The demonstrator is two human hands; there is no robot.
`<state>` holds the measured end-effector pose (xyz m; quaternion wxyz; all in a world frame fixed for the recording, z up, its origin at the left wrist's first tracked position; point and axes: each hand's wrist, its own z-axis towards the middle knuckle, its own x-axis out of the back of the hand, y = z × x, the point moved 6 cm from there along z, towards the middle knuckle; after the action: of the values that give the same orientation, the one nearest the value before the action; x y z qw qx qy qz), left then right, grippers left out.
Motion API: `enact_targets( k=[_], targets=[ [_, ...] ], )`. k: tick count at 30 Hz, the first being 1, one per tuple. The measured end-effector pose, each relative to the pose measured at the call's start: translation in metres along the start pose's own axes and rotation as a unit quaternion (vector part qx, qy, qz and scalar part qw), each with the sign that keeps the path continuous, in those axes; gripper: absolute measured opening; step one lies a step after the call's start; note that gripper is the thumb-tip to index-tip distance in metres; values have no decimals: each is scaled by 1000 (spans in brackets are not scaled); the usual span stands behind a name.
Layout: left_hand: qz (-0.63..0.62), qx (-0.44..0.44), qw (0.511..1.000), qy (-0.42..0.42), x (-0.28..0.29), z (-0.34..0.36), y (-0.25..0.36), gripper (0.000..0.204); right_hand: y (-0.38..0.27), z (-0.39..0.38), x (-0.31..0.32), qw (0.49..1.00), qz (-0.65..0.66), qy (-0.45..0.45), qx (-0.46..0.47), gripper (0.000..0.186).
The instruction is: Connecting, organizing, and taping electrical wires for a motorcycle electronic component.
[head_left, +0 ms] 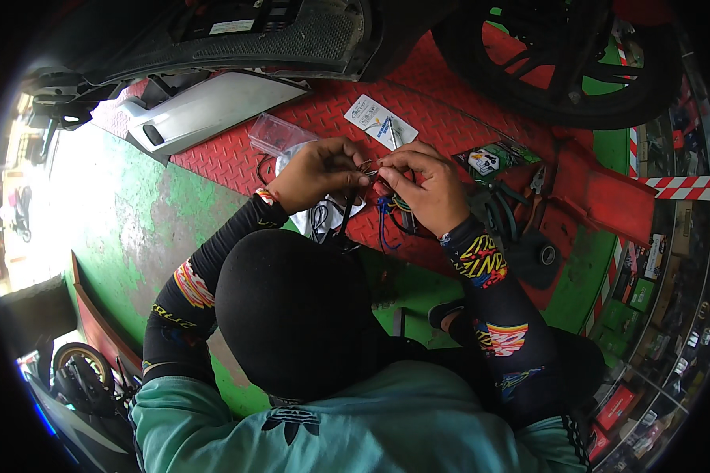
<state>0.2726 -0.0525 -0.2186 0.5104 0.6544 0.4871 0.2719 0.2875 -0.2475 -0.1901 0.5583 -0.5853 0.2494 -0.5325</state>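
Observation:
My left hand and my right hand meet over a red ridged metal platform. Both are closed in a pinch, fingertips nearly touching. Between them are thin wire ends; the exact joint is too small to make out. A black cable hangs down below my left fingers. Under my right hand lies a bundle of coloured wires, partly covered by it. A white printed card lies just beyond my fingertips. Beside my left hand are a clear plastic case and a white bag.
Pliers and other tools lie to the right, near a red tray-like panel. A motorcycle wheel stands at the far right. A silver-white body panel lies far left. Shelves of boxed goods line the right side.

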Motion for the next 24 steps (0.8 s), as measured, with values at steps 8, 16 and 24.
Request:
enact_targets(
  k=[8, 16, 24],
  targets=[
    [3, -1, 1000, 13, -3, 0, 5, 35, 3, 0, -3, 1000, -7, -13, -26, 11],
    [23, 6, 1000, 19, -8, 0, 12, 53, 18, -3, -12, 999, 17, -21, -44, 13],
    [-15, 46, 998, -26, -6, 4, -17, 31, 1, -2, -12, 999, -50, -16, -16, 12]
  ],
)
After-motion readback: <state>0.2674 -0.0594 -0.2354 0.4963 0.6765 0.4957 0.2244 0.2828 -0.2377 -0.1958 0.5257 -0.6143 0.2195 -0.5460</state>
